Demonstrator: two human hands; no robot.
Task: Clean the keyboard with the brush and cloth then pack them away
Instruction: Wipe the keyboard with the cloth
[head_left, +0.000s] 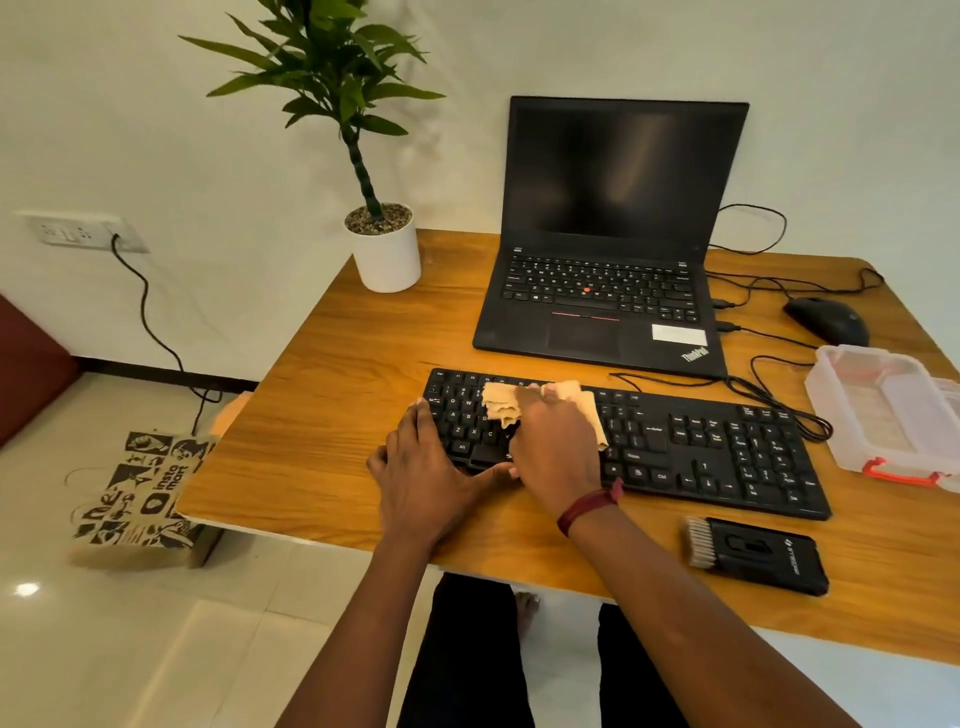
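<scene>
A: Nearest the lens, the right forearm is seen reaching over the front edge of the bench. What is being worked on?

B: The keyboard, which is laid across the bench in front of a laptop. The wiping step is judged to be in hand.

A: And the packing?
B: A clear box is set at the keyboard's right end, with the brush lying on the bench just in front of the keyboard. Neither is touched.

A: How is the keyboard steadied?
B: The left hand is laid spread on its left end, fingers flat on the keys and thumb stretched along the front edge. That bracing is useful, since a light board is likely to slide when pushed.

A: And the right hand?
B: It is pressed palm-down, fingers together and fairly straight, on the cloth, which is bunched over the upper letter rows.

A: What is advised?
B: The cloth is better flattened, so that one edge can be drawn along each row. Light pressure is suggested, lest grit be driven between keys. The right half and number pad are not yet under the cloth.
</scene>
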